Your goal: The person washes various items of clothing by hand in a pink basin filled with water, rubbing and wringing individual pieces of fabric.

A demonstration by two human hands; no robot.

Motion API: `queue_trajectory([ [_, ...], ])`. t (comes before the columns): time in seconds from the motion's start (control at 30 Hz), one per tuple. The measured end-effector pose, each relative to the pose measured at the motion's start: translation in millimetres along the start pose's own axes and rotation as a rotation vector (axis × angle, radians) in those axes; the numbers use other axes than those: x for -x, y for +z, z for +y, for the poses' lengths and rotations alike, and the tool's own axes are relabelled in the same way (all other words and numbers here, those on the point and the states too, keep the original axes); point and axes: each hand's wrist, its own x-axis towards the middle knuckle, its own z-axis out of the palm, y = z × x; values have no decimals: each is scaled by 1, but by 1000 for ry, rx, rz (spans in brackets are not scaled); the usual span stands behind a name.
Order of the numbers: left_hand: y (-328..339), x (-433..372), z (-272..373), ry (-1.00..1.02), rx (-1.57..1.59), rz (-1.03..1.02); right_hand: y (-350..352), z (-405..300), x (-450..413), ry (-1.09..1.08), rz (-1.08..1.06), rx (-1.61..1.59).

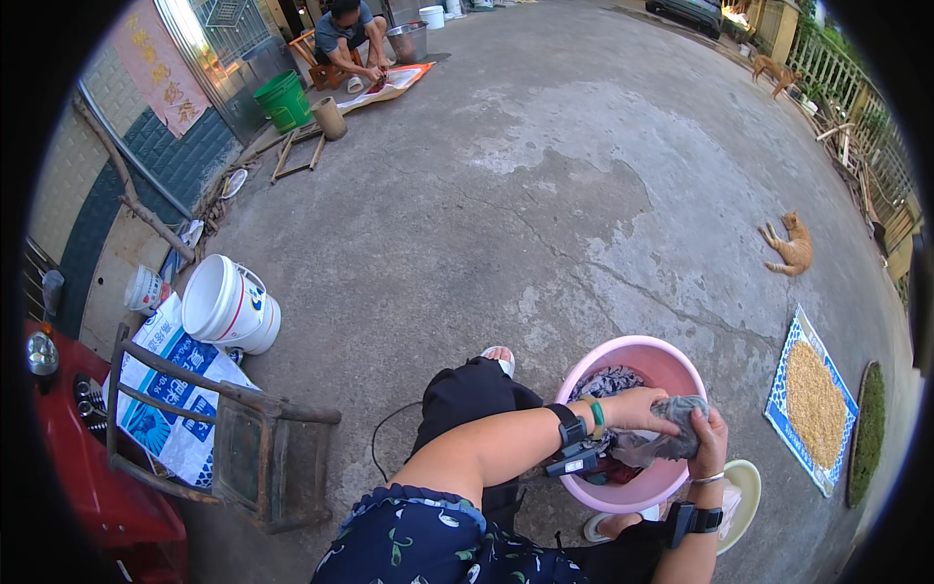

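Note:
Over the right side of a pink plastic basin (pixel 692 379) my left hand (pixel 642 411) and my right hand (pixel 708 442) both grip a bunched grey cloth (pixel 678 427). Part of the cloth hangs down into the basin. Patterned dark-and-white fabric (pixel 606 381) and a dark red cloth (pixel 620 474) lie inside the basin. Partly behind my right wrist, a pale green basin (pixel 748 485) on the ground holds a whitish cloth (pixel 728 504).
A wooden chair (pixel 270 405), a white bucket (pixel 244 310) and a red vehicle (pixel 87 467) stand at left. Grain (pixel 813 401) lies on a sack at right, near an orange cat (pixel 795 244). Farther off, a person (pixel 346 40) sits by a green bucket (pixel 283 101); a dog (pixel 773 73) stands near the fence.

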Motion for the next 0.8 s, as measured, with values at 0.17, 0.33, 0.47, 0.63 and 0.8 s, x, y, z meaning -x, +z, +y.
queue_trajectory([
  [0.17, -9, -3, -16, -184, -129, 87, -15, -14, 2, -255, 91, -270],
  [0.33, -12, -8, -5, -9, 570, 231, -19, -9, 5, -216, 108, -152],
  [0.47, -8, -5, 18, 10, 800, 198, -10, 1, 6, -111, 75, -154],
  [0.63, -15, 2, 20, -87, 582, 243, -26, 9, 6, -131, 72, -117],
  [0.8, -11, 0, -1, -73, 613, 318, -5, 5, 9, 3, -7, -231],
])
